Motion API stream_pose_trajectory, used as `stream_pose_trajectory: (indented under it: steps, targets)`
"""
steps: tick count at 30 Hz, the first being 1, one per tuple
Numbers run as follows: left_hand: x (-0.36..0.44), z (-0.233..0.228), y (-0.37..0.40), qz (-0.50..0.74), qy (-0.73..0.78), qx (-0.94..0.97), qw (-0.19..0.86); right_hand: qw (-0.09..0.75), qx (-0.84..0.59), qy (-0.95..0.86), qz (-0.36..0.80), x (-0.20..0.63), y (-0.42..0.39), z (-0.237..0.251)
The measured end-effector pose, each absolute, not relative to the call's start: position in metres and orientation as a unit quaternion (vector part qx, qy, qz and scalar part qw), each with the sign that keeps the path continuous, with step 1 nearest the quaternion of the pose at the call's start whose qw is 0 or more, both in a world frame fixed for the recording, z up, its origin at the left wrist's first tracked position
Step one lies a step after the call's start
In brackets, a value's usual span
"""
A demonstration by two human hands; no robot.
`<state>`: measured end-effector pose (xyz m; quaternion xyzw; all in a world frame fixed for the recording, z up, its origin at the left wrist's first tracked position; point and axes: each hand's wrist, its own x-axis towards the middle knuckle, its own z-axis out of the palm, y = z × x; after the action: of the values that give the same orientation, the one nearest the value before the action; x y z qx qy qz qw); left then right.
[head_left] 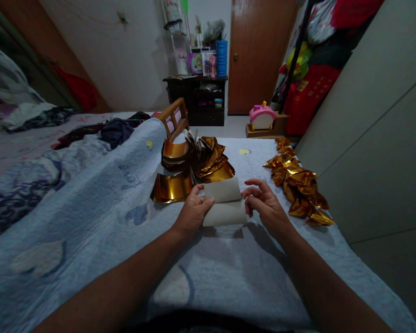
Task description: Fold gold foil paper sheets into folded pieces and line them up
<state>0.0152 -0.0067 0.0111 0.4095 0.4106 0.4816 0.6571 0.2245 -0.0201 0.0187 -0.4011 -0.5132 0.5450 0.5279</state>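
My left hand [193, 211] pinches the left edge of a pale sheet of paper [225, 203], thumb on top. The sheet has a crease across its middle and lies on a light blue quilt [100, 217]. My right hand [265, 204] is at the sheet's right edge, fingers curled, fingertips touching or just off the paper. Just beyond the sheet lies a stack of curled gold foil sheets [190, 166]. To the right of my right hand lies a row of folded gold foil pieces [300, 185].
A pale cabinet wall [377, 138] runs close along the right. Crumpled clothes [114, 129] lie on the bed at left. A wooden chair back [175, 118] stands past the quilt. Farther off are a dark shelf unit [201, 99], a brown door [256, 55] and a pink toy [261, 115].
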Motion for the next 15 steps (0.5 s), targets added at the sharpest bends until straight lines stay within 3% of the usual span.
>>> stream_pose_trajectory:
  steps: [9, 15]
  targets:
    - [0.0123, 0.0063, -0.003, 0.489, 0.472, 0.412, 0.607, 0.458, -0.356, -0.7, 0.417, 0.2246, -0.0205, 0.0134]
    - [0.012, 0.006, -0.0042, 0.485, 0.499, 0.423, 0.58, 0.416, -0.364, -0.737, 0.39, 0.2238, -0.0201, 0.0086]
